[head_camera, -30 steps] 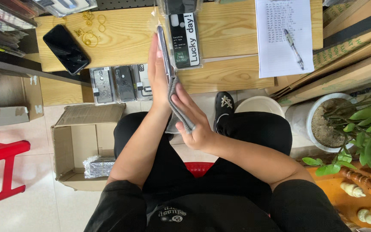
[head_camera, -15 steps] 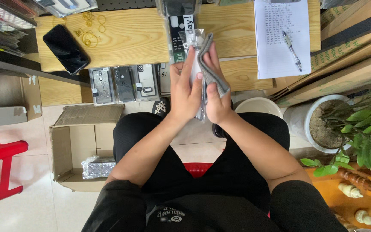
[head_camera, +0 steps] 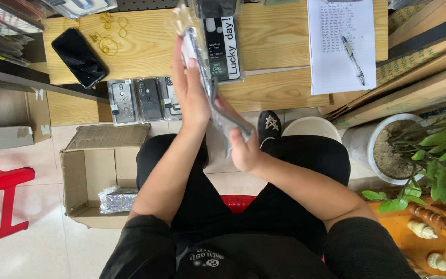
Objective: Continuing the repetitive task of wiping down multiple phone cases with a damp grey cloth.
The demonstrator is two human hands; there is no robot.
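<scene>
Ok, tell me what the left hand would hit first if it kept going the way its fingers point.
The left hand points up toward the desk's far edge. First in line is probably the clear plastic wrapper at its fingertips; depth is unclear.

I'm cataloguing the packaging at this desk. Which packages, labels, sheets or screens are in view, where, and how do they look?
Clear-wrapped flat grey package: held between left hand and right hand.
Black phone: desk's left, screen dark.
Three clear-packed cases: row on lower shelf.
Black-and-white package: desk centre.
White written sheet: right, under a pen.
Open cardboard box: floor.
</scene>
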